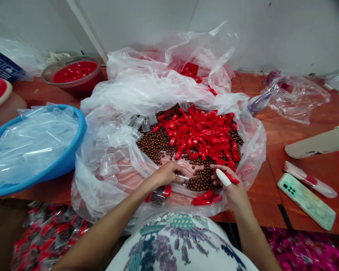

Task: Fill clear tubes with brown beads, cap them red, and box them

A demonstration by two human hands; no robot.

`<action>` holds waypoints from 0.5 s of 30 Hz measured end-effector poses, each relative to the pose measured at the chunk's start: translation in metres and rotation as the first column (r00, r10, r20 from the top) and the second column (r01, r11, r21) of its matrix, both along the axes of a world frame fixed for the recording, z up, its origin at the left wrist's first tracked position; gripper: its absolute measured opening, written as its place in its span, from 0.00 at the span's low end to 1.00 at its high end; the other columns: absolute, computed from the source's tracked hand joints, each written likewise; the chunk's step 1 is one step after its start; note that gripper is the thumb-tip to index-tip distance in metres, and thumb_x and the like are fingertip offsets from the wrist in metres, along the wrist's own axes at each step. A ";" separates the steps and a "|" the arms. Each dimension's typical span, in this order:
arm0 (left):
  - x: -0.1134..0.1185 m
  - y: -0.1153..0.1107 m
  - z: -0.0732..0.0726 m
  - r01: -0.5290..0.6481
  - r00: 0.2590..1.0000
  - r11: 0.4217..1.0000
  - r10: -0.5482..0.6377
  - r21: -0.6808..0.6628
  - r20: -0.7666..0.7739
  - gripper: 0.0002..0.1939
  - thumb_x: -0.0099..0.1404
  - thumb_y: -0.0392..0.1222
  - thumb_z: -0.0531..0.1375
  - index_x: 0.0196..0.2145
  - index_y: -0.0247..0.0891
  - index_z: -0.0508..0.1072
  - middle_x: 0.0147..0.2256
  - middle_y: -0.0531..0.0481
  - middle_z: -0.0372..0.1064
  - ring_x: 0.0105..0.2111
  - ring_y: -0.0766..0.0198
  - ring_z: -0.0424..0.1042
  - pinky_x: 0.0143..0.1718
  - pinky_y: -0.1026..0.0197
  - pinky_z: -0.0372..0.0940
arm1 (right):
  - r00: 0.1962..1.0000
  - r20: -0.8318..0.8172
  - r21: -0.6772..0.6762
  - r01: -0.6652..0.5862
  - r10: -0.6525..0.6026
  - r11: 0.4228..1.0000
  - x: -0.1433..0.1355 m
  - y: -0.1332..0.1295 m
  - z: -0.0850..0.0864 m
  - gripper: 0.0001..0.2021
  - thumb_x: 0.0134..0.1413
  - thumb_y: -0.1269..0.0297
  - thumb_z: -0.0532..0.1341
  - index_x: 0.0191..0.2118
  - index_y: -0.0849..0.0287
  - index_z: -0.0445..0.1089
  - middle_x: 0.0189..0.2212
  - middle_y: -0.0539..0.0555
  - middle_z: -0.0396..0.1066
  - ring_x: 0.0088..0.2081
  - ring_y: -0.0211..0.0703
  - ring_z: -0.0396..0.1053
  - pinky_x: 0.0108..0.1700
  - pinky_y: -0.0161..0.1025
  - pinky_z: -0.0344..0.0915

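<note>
Left hand (169, 174): fingers closed, a small clear container (183, 180) being pinched between thumb and fingertips, its far end set against the brown beads (202, 181). Right hand (232, 186): fingers curled at the edge of the same beads, one finger covered by a white sleeve (223, 177) — a red piece (234, 180) is held beside it, across the fingers

Work area: brown beads, spread within an opened plastic bag (92, 124) and partly covered by a heap of red pieces (206, 131). Empty clear containers (109, 163) are scattered on the bag's left side. Filled containers with red ends (159, 195) are laid just below the left hand; a few loose red pieces (206, 198) are placed near the bag's front edge

Surroundings: a blue basin (81, 131), filled with clear containers, at left; a red bowl (97, 77) behind it; a phone (307, 201) and a pale tumbler (318, 143) — both laid on the red tabletop (277, 148) at right
</note>
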State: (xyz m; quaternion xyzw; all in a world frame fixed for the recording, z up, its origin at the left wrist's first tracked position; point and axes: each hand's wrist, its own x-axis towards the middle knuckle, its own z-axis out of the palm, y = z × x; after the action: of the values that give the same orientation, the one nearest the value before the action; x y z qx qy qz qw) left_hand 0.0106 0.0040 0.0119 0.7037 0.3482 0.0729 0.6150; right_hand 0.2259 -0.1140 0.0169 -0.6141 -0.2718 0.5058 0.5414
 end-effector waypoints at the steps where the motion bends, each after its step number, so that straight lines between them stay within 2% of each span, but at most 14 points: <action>1: -0.001 0.001 -0.001 0.038 0.999 0.999 -0.038 -0.001 -0.003 0.13 0.48 0.39 0.65 0.34 0.37 0.78 0.35 0.49 0.76 0.36 0.60 0.72 0.40 0.63 0.62 | 1.000 -0.001 -0.001 -0.003 0.003 1.000 0.000 0.000 0.000 0.13 0.48 0.60 0.63 0.42 0.57 0.71 0.33 0.53 0.73 0.29 0.37 0.67 0.29 0.33 0.64; 3: -0.003 0.003 -0.002 0.096 0.995 0.995 -0.096 -0.002 -0.020 0.13 0.50 0.38 0.64 0.36 0.36 0.77 0.36 0.48 0.76 0.37 0.60 0.72 0.41 0.62 0.62 | 1.000 -0.002 0.008 0.010 -0.010 1.000 -0.001 -0.001 0.001 0.13 0.48 0.60 0.63 0.41 0.57 0.70 0.37 0.53 0.73 0.30 0.36 0.67 0.29 0.33 0.64; 6: -0.004 0.003 -0.002 0.093 0.995 0.996 -0.093 -0.003 -0.036 0.14 0.50 0.37 0.64 0.36 0.35 0.77 0.36 0.48 0.76 0.37 0.60 0.72 0.41 0.62 0.63 | 0.998 -0.026 0.033 0.056 -0.055 0.998 -0.002 -0.001 0.001 0.13 0.47 0.61 0.63 0.41 0.55 0.67 0.44 0.54 0.71 0.30 0.36 0.68 0.29 0.34 0.65; 11: 0.005 -0.006 -0.003 0.078 0.997 0.996 -0.078 0.044 0.015 0.12 0.51 0.36 0.63 0.36 0.35 0.77 0.39 0.47 0.75 0.40 0.60 0.71 0.44 0.63 0.61 | 0.998 -0.004 0.029 0.064 -0.063 0.998 -0.003 -0.001 -0.001 0.11 0.49 0.59 0.63 0.38 0.56 0.67 0.43 0.54 0.72 0.29 0.36 0.69 0.31 0.34 0.66; 15: 0.017 -0.017 -0.012 0.050 0.998 0.994 -0.048 0.098 -0.029 0.12 0.52 0.36 0.63 0.37 0.37 0.77 0.38 0.48 0.75 0.39 0.60 0.71 0.43 0.63 0.61 | 0.997 0.036 0.002 0.070 -0.070 0.998 -0.003 -0.001 -0.002 0.13 0.49 0.57 0.64 0.39 0.57 0.69 0.38 0.53 0.73 0.30 0.37 0.70 0.32 0.34 0.67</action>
State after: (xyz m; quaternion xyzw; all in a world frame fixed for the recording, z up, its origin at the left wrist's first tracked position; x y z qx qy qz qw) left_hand 0.0279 -0.0134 -0.0006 0.7426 0.3351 0.0655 0.5762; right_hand 0.2231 -0.1149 0.0145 -0.6322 -0.2603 0.4753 0.5538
